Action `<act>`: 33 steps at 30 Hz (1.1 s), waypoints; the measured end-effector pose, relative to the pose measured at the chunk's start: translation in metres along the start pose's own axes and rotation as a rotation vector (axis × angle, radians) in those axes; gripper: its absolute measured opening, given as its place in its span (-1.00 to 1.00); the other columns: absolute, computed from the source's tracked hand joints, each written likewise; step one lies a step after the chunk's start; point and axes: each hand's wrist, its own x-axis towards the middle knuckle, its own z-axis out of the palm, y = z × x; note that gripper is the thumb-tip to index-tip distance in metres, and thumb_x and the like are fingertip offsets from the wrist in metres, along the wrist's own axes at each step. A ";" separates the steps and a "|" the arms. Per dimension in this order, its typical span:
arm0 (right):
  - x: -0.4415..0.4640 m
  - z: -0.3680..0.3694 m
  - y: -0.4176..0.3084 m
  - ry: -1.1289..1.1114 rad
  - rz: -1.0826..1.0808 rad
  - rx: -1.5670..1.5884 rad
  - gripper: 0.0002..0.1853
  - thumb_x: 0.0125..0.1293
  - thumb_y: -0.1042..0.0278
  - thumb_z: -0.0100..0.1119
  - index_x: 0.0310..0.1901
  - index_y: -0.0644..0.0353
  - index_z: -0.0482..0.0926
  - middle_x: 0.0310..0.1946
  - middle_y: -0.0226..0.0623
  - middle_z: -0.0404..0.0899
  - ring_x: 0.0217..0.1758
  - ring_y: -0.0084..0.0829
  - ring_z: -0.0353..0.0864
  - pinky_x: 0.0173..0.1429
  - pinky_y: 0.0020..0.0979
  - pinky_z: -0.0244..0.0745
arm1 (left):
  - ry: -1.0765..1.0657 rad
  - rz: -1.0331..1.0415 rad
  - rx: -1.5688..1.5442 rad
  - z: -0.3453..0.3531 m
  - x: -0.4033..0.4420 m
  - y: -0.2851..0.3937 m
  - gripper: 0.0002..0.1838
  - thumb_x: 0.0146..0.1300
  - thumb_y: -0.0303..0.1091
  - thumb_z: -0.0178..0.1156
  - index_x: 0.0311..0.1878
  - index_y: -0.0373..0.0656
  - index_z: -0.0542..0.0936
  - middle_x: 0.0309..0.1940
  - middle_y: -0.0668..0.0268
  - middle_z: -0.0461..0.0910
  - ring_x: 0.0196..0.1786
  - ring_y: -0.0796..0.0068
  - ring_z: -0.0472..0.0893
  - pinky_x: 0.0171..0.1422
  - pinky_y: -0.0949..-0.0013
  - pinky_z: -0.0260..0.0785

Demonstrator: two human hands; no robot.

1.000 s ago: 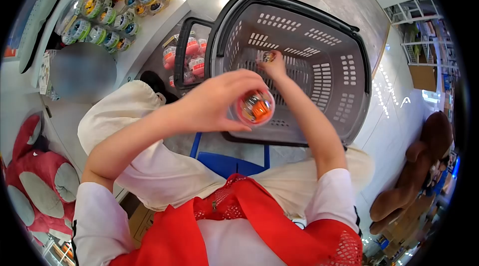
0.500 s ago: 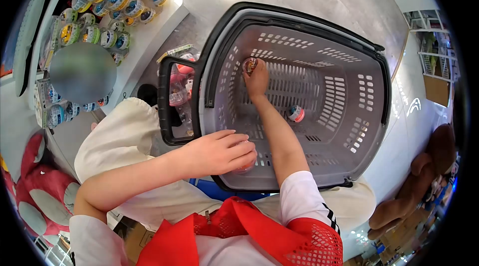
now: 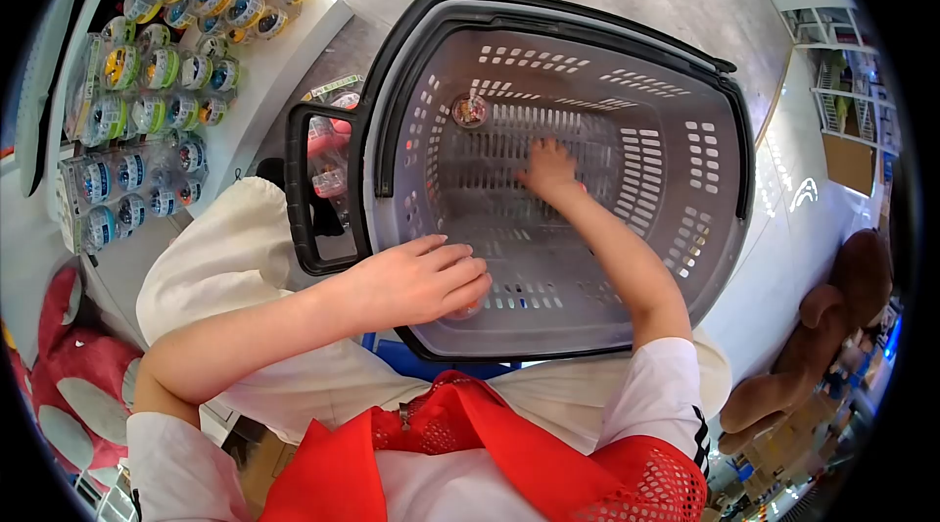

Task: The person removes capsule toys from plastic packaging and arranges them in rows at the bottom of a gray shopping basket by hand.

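A grey plastic shopping basket point(image 3: 676, 258) with a black rim lies in front of my knees, its opening facing me. My left hand point(image 3: 436, 279) is closed around a clear toy capsule point(image 3: 470, 308) with something reddish inside, at the basket's near edge; my fingers cover most of it. Inside the basket, my right hand point(image 3: 550, 169) is spread open, palm down, above the slotted bottom. It holds nothing visible. One clear capsule point(image 3: 470, 111) with colourful contents sits in the far left corner. A pink-and-white capsule is mostly hidden behind my right wrist.
On the left, a white display shelf point(image 3: 304, 32) holds several rows of toy capsules. Packs of pink capsules point(image 3: 329, 169) lie left of the basket, behind its black handle point(image 3: 302, 199). A red plush toy point(image 3: 93, 375) is at lower left, a brown plush point(image 3: 808, 346) at right.
My right hand has let go of the colourful capsule in the far left corner and moved right, opening its fingers. My left hand still grips its capsule. The view has shifted slightly.
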 end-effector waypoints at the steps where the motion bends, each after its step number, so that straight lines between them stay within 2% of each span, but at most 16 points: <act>1: -0.012 -0.007 0.007 -0.158 0.019 -0.107 -0.27 0.05 0.04 0.31 0.20 0.21 0.28 0.21 -0.11 0.26 0.24 -0.08 0.33 0.23 -0.07 0.32 | 0.004 0.004 0.006 0.000 0.000 0.001 -0.63 0.06 -0.32 0.11 -0.01 -0.10 0.42 -0.02 0.35 0.46 0.09 0.40 0.48 0.18 0.33 0.35; 3: -0.007 0.037 0.032 -0.294 0.078 -0.251 -0.34 0.07 0.09 0.30 0.17 0.19 0.33 0.20 -0.13 0.29 0.21 -0.06 0.37 0.18 -0.06 0.38 | 0.013 0.005 0.021 0.000 0.001 0.002 -0.64 0.07 -0.32 0.11 -0.02 -0.10 0.43 -0.03 0.36 0.47 0.08 0.40 0.49 0.18 0.33 0.35; 5: 0.000 0.072 0.051 -0.289 0.097 -0.257 -0.38 0.08 0.13 0.29 0.15 0.20 0.35 0.18 -0.10 0.31 0.19 -0.04 0.40 0.16 -0.09 0.40 | 0.024 -0.004 0.031 0.001 0.001 0.003 -0.65 0.07 -0.32 0.11 -0.03 -0.10 0.43 -0.04 0.36 0.47 0.07 0.41 0.49 0.17 0.33 0.35; 9: 0.002 0.078 0.075 -0.332 0.067 -0.141 -0.40 0.04 0.21 0.30 0.12 0.23 0.37 0.14 -0.02 0.35 0.14 0.01 0.45 0.16 -0.16 0.42 | 0.023 0.000 0.082 0.004 -0.002 0.003 -0.66 0.09 -0.30 0.12 -0.03 -0.10 0.44 -0.04 0.36 0.47 0.07 0.40 0.49 0.17 0.31 0.35; 12: 0.001 0.055 0.064 -0.226 0.022 -0.002 -0.38 -0.02 0.23 0.31 0.10 0.25 0.37 0.12 0.03 0.35 0.15 0.01 0.41 0.19 -0.20 0.40 | 0.052 0.004 0.074 0.005 -0.002 0.003 -0.68 0.09 -0.30 0.12 -0.06 -0.11 0.45 -0.07 0.36 0.46 0.04 0.40 0.49 0.15 0.32 0.36; 14: 0.015 0.054 0.050 0.026 -0.060 0.071 -0.33 -0.10 0.31 0.32 0.11 0.29 0.33 0.09 0.02 0.32 0.18 0.00 0.36 0.20 -0.21 0.38 | 0.096 0.020 0.064 0.002 -0.001 0.003 -0.71 0.06 -0.30 0.12 -0.11 -0.14 0.47 -0.15 0.36 0.46 -0.01 0.40 0.50 0.11 0.33 0.36; 16: 0.014 0.020 0.018 0.195 -0.053 0.288 -0.31 -0.15 0.42 0.33 0.10 0.35 0.30 0.05 0.03 0.28 0.18 -0.01 0.33 0.20 -0.22 0.37 | 0.095 0.031 0.062 -0.003 0.000 0.001 -0.71 0.06 -0.30 0.12 -0.12 -0.14 0.47 -0.17 0.36 0.45 -0.02 0.40 0.50 0.11 0.33 0.36; 19: 0.046 0.031 -0.007 0.505 -0.173 0.476 -0.30 -0.19 0.48 0.35 0.08 0.38 0.29 0.02 0.04 0.25 0.15 0.02 0.32 0.18 -0.20 0.35 | 0.102 0.029 0.056 0.002 0.000 -0.001 -0.72 0.06 -0.30 0.12 -0.15 -0.14 0.48 -0.20 0.36 0.44 -0.05 0.41 0.49 0.11 0.32 0.36; 22: 0.066 0.029 -0.033 0.636 -0.119 0.567 -0.27 -0.21 0.47 0.39 0.08 0.37 0.27 0.00 0.06 0.24 0.13 0.05 0.32 0.18 -0.19 0.33 | 0.102 0.004 0.061 0.004 0.002 -0.002 -0.73 0.04 -0.30 0.13 -0.16 -0.15 0.49 -0.22 0.36 0.44 -0.07 0.41 0.49 0.11 0.31 0.36; 25: 0.067 0.027 -0.048 0.653 -0.020 0.601 -0.22 -0.21 0.47 0.44 0.11 0.35 0.25 0.03 0.06 0.23 0.13 0.05 0.31 0.19 -0.21 0.33 | 0.086 -0.005 0.099 -0.001 0.004 -0.006 -0.72 0.03 -0.32 0.13 -0.16 -0.16 0.50 -0.23 0.35 0.44 -0.08 0.41 0.49 0.11 0.29 0.35; 28: 0.069 0.033 -0.052 0.642 0.024 0.633 -0.15 -0.14 0.45 0.46 0.19 0.29 0.15 0.12 0.03 0.16 0.20 0.04 0.26 0.21 -0.19 0.34 | 0.085 -0.016 0.118 -0.002 0.005 -0.009 -0.70 0.01 -0.33 0.13 -0.14 -0.17 0.50 -0.24 0.35 0.45 -0.09 0.40 0.49 0.10 0.28 0.35; 31: 0.073 0.038 -0.049 0.575 0.046 0.740 -0.13 -0.14 0.43 0.48 0.20 0.30 0.15 0.14 0.05 0.14 0.20 0.05 0.26 0.24 -0.21 0.31 | 0.089 -0.025 0.119 0.000 0.005 -0.008 -0.69 -0.01 -0.33 0.13 -0.14 -0.16 0.51 -0.22 0.35 0.46 -0.06 0.39 0.48 0.11 0.27 0.35; 33: 0.080 0.042 -0.040 0.605 -0.062 0.731 -0.12 -0.15 0.41 0.49 0.21 0.30 0.15 0.14 0.06 0.15 0.20 0.04 0.26 0.25 -0.23 0.30 | 0.100 -0.026 0.115 0.000 0.006 -0.008 -0.69 -0.01 -0.34 0.12 -0.14 -0.16 0.51 -0.20 0.35 0.47 -0.03 0.38 0.48 0.12 0.27 0.34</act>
